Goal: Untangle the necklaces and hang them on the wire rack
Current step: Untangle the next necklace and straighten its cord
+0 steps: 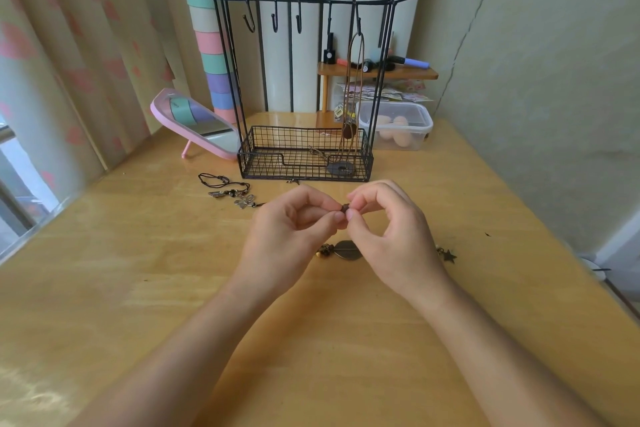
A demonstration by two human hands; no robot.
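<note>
The left hand [294, 229] and right hand [391, 236] each pinch one small, dark, rounded bead [345, 208] above the glossy wooden counter [138, 288]. A flat oval metal pendant [346, 250] lies beneath them. Beyond the hands stands the black wire rack [263, 170], with a brown cord necklace [356, 80] hanging from a hook. A thin black cord necklace [228, 187] lies left of the left hand.

Pale wooden bench [138, 288] set in a corner. Left: cream curtains [69, 45] printed with pink hearts, daylight entering at a window [17, 191]. Rear: white vertical panels [304, 52] and a pastel-striped column [207, 28]. Right: a greenish wall [540, 97] with a long crack [479, 4].
</note>
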